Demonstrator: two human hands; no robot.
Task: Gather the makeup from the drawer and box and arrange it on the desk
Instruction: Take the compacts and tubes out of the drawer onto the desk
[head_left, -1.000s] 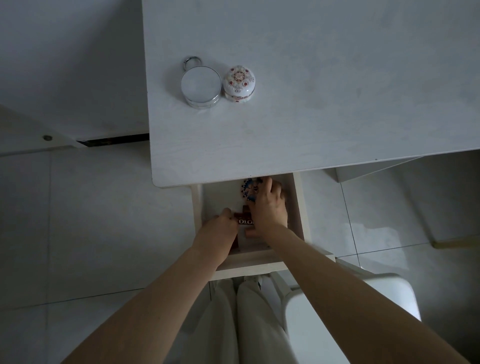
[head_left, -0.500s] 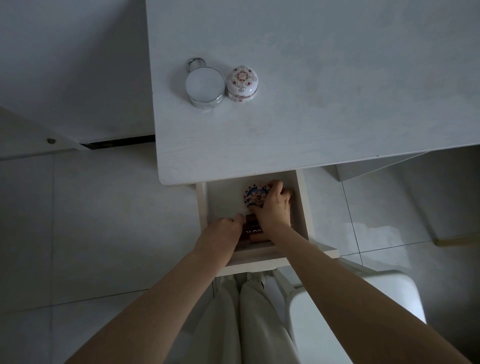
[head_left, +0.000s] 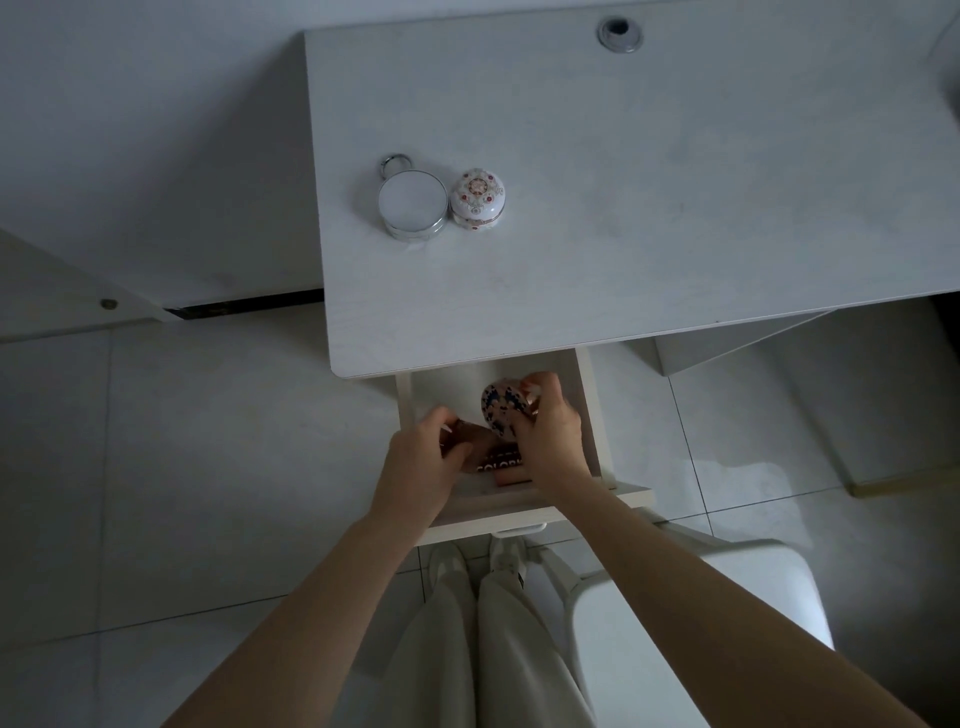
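Inside the drawer, the right hand grips a spotted case. The left hand grips a brown case by a pack marked "COLOR".

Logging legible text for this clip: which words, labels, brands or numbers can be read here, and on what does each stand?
"COLORK", last letter unsure, the rest hidden by the right hand: white capitals on the dark case lying in the drawer.
Smaller line above it, same case: too blurred to read.
Patterned compact in the right hand, brown case in the left hand, silver compact and ornate jar on the desk: no readable text.
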